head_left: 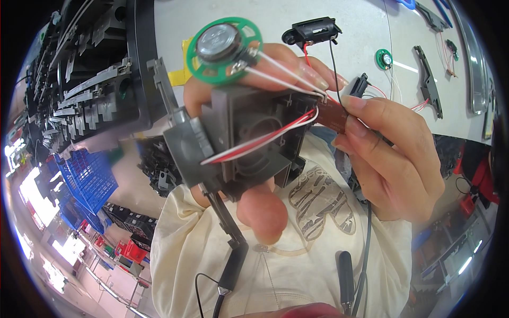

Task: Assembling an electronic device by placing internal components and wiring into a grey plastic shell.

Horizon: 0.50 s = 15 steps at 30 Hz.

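My left hand (262, 214) grips a black plastic housing (254, 138) with a round moulded recess, thumb below and fingers behind. A long black arm-like piece (188, 146) runs along the housing's left side. Between the thumb and fingers of my right hand (395, 153) is a small brown circuit board (332, 115), at the housing's right edge. Red and white wires (260, 142) run from the board across the housing. White leads join it to a green-rimmed round speaker (224, 50) above my left fingers. A black part (312, 31) with red and black wires is beyond them.
On the white table (366, 32) lie another small green speaker (384, 59), black strips (428, 82) with wires and a metal tray (472, 63). A black rack of plastic parts (90, 74) stands at left, above a blue basket (87, 172). Black cables (365, 254) hang before my shirt.
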Tool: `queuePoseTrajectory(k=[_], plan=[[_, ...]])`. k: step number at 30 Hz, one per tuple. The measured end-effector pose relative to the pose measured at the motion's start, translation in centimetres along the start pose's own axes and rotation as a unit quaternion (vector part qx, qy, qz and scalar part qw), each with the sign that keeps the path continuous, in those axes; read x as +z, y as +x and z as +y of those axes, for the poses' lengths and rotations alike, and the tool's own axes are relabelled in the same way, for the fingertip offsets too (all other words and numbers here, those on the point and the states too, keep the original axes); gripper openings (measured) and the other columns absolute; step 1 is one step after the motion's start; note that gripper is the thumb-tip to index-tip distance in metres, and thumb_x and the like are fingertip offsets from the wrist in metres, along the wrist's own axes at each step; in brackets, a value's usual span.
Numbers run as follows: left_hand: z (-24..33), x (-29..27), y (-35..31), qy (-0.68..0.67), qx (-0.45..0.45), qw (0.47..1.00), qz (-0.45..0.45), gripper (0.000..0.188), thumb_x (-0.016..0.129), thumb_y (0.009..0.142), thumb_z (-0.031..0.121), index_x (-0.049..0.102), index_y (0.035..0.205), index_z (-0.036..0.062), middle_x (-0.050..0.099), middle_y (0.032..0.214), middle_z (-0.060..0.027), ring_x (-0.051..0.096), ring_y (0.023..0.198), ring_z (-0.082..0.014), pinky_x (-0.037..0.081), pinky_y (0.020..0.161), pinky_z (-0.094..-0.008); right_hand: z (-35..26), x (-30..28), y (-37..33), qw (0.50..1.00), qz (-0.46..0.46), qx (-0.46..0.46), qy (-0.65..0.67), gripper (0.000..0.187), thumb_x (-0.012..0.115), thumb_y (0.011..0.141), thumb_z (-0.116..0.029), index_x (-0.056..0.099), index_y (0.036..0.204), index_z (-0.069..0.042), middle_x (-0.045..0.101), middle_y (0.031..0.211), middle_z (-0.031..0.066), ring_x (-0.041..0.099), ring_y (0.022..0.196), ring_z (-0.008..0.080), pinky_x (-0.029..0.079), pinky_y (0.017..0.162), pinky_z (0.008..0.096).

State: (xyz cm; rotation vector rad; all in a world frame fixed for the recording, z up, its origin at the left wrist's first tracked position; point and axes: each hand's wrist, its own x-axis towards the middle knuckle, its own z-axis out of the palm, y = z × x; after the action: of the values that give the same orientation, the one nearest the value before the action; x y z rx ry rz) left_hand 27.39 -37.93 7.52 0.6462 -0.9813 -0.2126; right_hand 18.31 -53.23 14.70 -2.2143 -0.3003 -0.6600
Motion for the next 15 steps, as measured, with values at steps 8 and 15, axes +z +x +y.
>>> queuePoseTrajectory(k=[8,15], plan=[[-0.40,-0.89,0.23,0.062,0.012,0.997,-0.046,0.108,0.063,0.069,0.074,0.032,0.139,-0.0033,0.040,0.129,-0.0168,0.048,0.109,-0.0480,0.046,0.089,-0.0602,0.61,-0.06,0.12,0.998,-0.024,-0.045,-0.030,0.036,0.077,0.058,0.012,0.064,0.091,0.010,0.067,0.095,0.0216,0.068,0.082,0.0306,0.056,0.070,0.0337],[-0.07,-0.05,0.18,0.020,-0.005,1.000,-0.016,0.104,0.061,0.072,0.072,0.031,0.138,-0.0038,0.041,0.127,-0.0178,0.046,0.117,-0.0378,0.043,0.092,-0.0642,0.69,0.64,0.01,0.999,-0.014,-0.044,-0.027,0.033,0.077,0.059,0.012,0.065,0.089,0.009,0.067,0.096,0.0217,0.068,0.082,0.0305,0.056,0.072,0.0342]])
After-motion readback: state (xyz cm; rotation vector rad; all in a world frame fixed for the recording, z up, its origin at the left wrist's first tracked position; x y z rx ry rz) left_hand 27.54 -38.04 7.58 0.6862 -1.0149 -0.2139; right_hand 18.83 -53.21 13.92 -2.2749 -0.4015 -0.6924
